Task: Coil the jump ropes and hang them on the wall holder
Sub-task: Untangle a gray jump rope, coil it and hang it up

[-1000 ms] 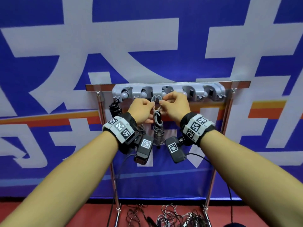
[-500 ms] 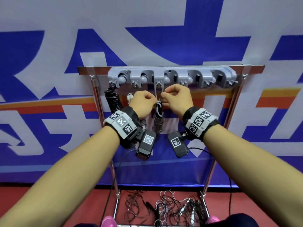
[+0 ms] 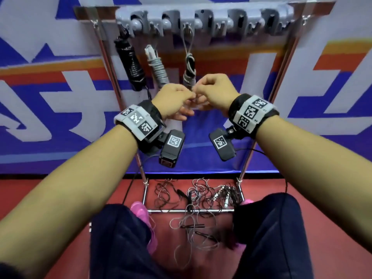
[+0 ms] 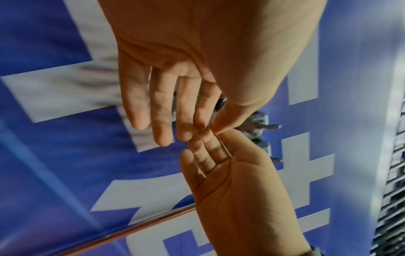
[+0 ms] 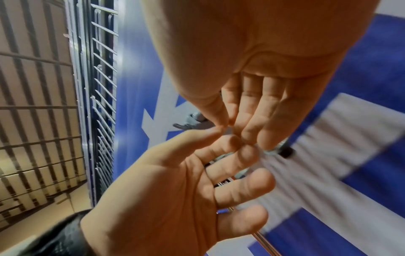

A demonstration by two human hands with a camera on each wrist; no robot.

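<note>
I'm seeing the left wristband point(image 3: 138, 122) and right wristband point(image 3: 252, 112) wrapping black, carrying grey panels of square codes; tagged black cameras point(image 3: 172, 144) are dangling beneath, navy trousers point(image 3: 120, 238) and pink shoes point(image 3: 141, 210) showing.

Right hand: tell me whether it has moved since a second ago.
Yes. The right hand has dropped from the wall holder to the lower end of the hanging grey rope.

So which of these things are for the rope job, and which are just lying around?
For the job: wall holder, black coiled rope, grey coiled rope beside it, grey rope above the hands, tangled ropes on the floor.
Just there: blue banner, pink shoes.
</note>
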